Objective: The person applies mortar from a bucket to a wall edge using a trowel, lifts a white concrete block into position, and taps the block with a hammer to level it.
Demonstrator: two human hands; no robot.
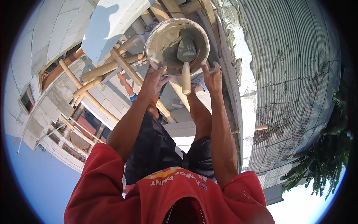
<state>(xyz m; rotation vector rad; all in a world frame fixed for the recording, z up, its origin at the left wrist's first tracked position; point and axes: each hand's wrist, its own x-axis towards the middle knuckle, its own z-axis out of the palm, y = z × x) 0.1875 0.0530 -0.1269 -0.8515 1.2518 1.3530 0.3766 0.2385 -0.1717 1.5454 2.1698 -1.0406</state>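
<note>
I hold a round bucket (204, 42) between both hands, its open top facing up. Wet grey mortar (169, 37) coats its inside and lies in the bottom. A trowel rests in the bucket; its blade (186, 50) is in the mortar, and its wooden handle (186, 80) sticks out over the near rim toward me. My left hand (153, 82) is closed on the near left side of the rim. On the near right side, my right hand (212, 76) grips the rim with the thumb on top. The bucket's underside is hidden.
Bamboo poles and wooden beams (126, 67) form scaffolding beneath and left. Lower down, another person's arm (127, 86) reaches out. A mortar-smeared wall top (244, 71) runs along the right, beside a corrugated roof (291, 74). Pale block walls (44, 41) stand at left.
</note>
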